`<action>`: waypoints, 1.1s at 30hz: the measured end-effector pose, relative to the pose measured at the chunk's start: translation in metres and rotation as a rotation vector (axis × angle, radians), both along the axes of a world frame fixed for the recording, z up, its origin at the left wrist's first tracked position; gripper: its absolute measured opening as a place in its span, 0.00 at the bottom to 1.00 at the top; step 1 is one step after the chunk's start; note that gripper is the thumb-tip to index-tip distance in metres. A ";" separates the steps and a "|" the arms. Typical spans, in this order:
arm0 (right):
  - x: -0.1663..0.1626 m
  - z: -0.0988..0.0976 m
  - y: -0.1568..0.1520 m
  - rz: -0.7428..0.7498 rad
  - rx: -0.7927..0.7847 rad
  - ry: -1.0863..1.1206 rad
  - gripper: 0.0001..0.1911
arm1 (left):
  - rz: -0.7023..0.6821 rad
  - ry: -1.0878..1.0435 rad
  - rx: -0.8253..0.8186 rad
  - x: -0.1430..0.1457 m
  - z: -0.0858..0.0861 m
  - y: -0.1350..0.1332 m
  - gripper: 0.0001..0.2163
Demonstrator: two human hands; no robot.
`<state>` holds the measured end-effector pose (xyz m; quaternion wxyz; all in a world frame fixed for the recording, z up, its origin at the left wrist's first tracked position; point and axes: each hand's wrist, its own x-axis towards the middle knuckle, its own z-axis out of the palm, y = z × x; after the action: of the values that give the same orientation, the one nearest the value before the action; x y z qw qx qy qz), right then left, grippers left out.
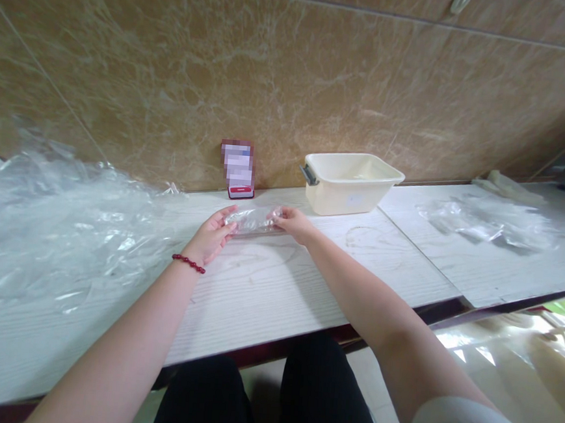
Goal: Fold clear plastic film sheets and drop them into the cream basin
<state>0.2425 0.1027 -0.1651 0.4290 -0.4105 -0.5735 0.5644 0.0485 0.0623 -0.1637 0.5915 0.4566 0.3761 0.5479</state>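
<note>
A small clear plastic bag is stretched between my two hands, just over the white wood-grain table. My left hand, with a dark red bead bracelet at the wrist, grips the bag's left end between thumb and fingers. At the right end, the fingertips of my right hand pinch the plastic. Whether anything lies inside the bag I cannot make out. Behind it, a small dark red case stands open against the wall, its upper part blurred.
A cream plastic bin with a grey handle stands behind my right hand. Heaped clear plastic bags cover the table's left side. More clear bags lie at the right. A brown marbled wall bounds the table's back.
</note>
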 end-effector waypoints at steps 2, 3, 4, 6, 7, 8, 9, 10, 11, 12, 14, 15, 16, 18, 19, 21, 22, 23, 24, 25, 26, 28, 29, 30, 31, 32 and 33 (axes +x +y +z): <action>0.000 0.002 -0.001 -0.004 -0.017 0.022 0.09 | 0.000 0.009 0.007 -0.001 -0.001 0.001 0.19; 0.000 0.002 -0.002 -0.002 -0.020 0.027 0.09 | -0.005 0.020 0.006 -0.001 -0.001 0.001 0.19; 0.000 0.003 -0.003 0.000 -0.022 0.026 0.09 | -0.014 0.037 0.002 -0.002 -0.001 0.001 0.18; 0.001 0.003 -0.003 0.005 -0.018 0.006 0.09 | -0.038 0.072 -0.005 -0.003 -0.002 0.001 0.18; 0.002 0.002 -0.003 0.011 -0.012 -0.011 0.09 | -0.049 0.086 -0.009 -0.004 -0.002 0.002 0.17; 0.003 0.001 -0.003 0.018 -0.002 -0.031 0.10 | -0.058 0.097 -0.015 -0.005 -0.002 0.002 0.17; 0.004 0.001 -0.002 0.028 0.010 -0.051 0.10 | -0.066 0.106 -0.025 -0.006 -0.001 0.002 0.17; 0.004 0.000 -0.002 0.037 0.024 -0.071 0.11 | -0.072 0.113 -0.037 -0.006 -0.001 0.001 0.17; 0.005 -0.001 -0.002 0.048 0.038 -0.092 0.11 | -0.076 0.121 -0.050 -0.007 0.000 0.001 0.17; 0.005 -0.001 -0.002 0.055 0.054 -0.113 0.12 | -0.078 0.131 -0.064 -0.007 0.001 0.001 0.17; 0.005 -0.001 -0.002 0.049 0.099 -0.155 0.13 | -0.082 0.152 -0.089 -0.007 0.002 0.000 0.19; 0.006 -0.001 -0.002 0.029 0.127 -0.171 0.14 | -0.081 0.160 -0.095 -0.008 0.003 0.000 0.19; 0.006 -0.001 -0.002 0.001 0.150 -0.181 0.16 | -0.079 0.166 -0.099 -0.008 0.004 -0.001 0.20; 0.007 0.000 -0.003 -0.048 0.173 -0.168 0.22 | -0.075 0.174 -0.107 -0.008 0.005 -0.001 0.21; 0.008 0.001 -0.003 -0.054 0.173 -0.152 0.26 | -0.071 0.176 -0.111 -0.007 0.005 -0.002 0.22; 0.010 0.002 -0.004 -0.013 0.168 -0.127 0.32 | -0.066 0.180 -0.115 -0.007 0.005 -0.002 0.23; 0.011 0.003 -0.004 0.023 0.170 -0.124 0.33 | -0.066 0.183 -0.116 -0.007 0.005 -0.002 0.24; 0.012 0.003 -0.004 0.055 0.177 -0.128 0.33 | -0.069 0.187 -0.116 -0.007 0.005 -0.002 0.24; 0.012 0.003 -0.004 0.082 0.184 -0.136 0.33 | -0.078 0.191 -0.116 -0.008 0.005 -0.002 0.25; 0.013 0.003 -0.003 0.102 0.192 -0.146 0.31 | -0.093 0.195 -0.116 -0.008 0.005 -0.002 0.25; 0.013 0.003 -0.002 0.115 0.200 -0.155 0.29 | -0.110 0.196 -0.115 -0.008 0.004 -0.002 0.25; 0.013 0.001 0.000 0.116 0.211 -0.159 0.21 | -0.143 0.190 -0.109 -0.009 0.004 -0.003 0.26; 0.012 0.000 0.001 0.108 0.211 -0.145 0.17 | -0.151 0.183 -0.103 -0.010 0.004 -0.003 0.26; 0.012 -0.001 0.002 0.100 0.203 -0.121 0.12 | -0.153 0.173 -0.099 -0.010 0.005 -0.003 0.26; 0.011 -0.001 0.003 0.092 0.183 -0.087 0.08 | -0.151 0.163 -0.097 -0.010 0.005 -0.003 0.25; 0.011 -0.001 0.003 0.086 0.153 -0.049 0.05 | -0.149 0.154 -0.098 -0.010 0.006 -0.004 0.25; 0.010 -0.001 0.003 0.082 0.117 -0.011 0.04 | -0.147 0.149 -0.102 -0.010 0.006 -0.004 0.25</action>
<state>0.2527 0.1056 -0.1657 0.4253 -0.3641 -0.6243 0.5447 0.0383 0.0583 -0.1574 0.6230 0.4916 0.4119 0.4478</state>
